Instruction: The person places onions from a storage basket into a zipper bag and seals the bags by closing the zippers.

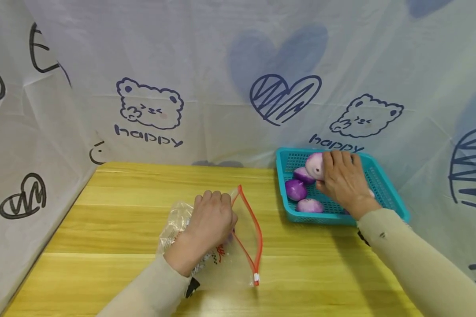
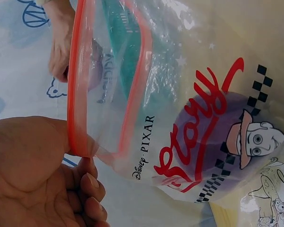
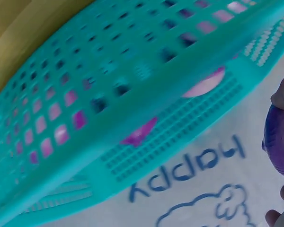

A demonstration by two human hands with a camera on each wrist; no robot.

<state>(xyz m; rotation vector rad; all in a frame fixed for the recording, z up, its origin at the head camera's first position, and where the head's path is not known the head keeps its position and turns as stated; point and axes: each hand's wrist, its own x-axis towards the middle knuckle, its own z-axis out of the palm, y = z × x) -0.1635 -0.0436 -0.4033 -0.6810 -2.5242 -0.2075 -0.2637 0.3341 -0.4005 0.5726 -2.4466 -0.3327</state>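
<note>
My left hand [image 1: 210, 220] pinches the rim of a clear zip bag [image 1: 238, 264] with a red zip edge and a white slider. The bag's mouth gapes toward the right. In the left wrist view, a round purple onion [image 2: 194, 118] shows through the bag's printed plastic. Over the teal basket [image 1: 283, 185], my right hand [image 1: 343, 180] grips a pinkish-purple onion [image 1: 314, 166], raised above the rim in the right wrist view. More onions lie in the basket, among them a deep purple one [image 1: 295, 190] and a paler one [image 1: 310, 205].
The basket stands at the back right of the wood-grain table [image 1: 123, 211]. Behind it hangs a pale cloth [image 1: 214, 88] printed with bears and hearts. Another printed part of the bag [image 2: 270, 194] lies low in the left wrist view.
</note>
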